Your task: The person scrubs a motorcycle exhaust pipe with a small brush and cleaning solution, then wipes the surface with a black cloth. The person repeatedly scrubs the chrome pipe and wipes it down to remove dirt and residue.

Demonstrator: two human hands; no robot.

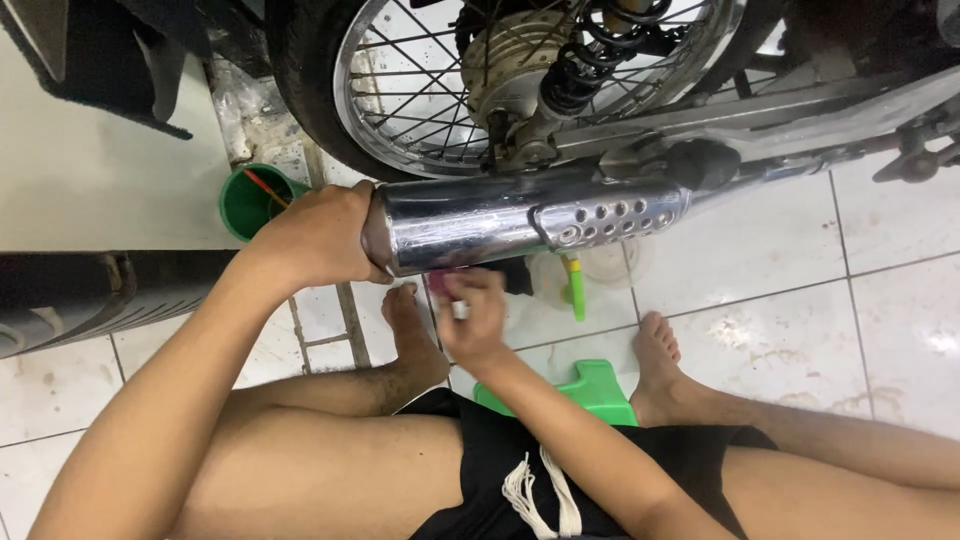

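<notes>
Seen from the head camera, a person sits low on a green stool [598, 388], bare feet on the white tiled floor [800, 250], working at the back of a motorcycle. The chrome exhaust pipe [520, 218] lies level across the middle of the picture, just below the spoked rear wheel [420, 90] at twelve o'clock, with a perforated heat guard on its right half.

The left hand [320, 238] is at nine o'clock from the pipe, fingers wrapped over its open rear end, gripping it. The right hand [470, 315] sits under the pipe at about six o'clock, fingers curled around something small — a pink patch and a pale bit show between them, but what it is I cannot tell. It looks pressed up against the underside of the chrome.

The pipe is probably stiff, heavy steel, smooth and slippery where polished; the rim at the end looks like the firmest place to hold, and the guard's holes give some purchase.

A green cup [250, 200] with thin sticks in it stands at nine o'clock, beyond the left hand. A green-handled tool [575, 290] lies on the tiles beneath the pipe, just right of the right hand.
</notes>
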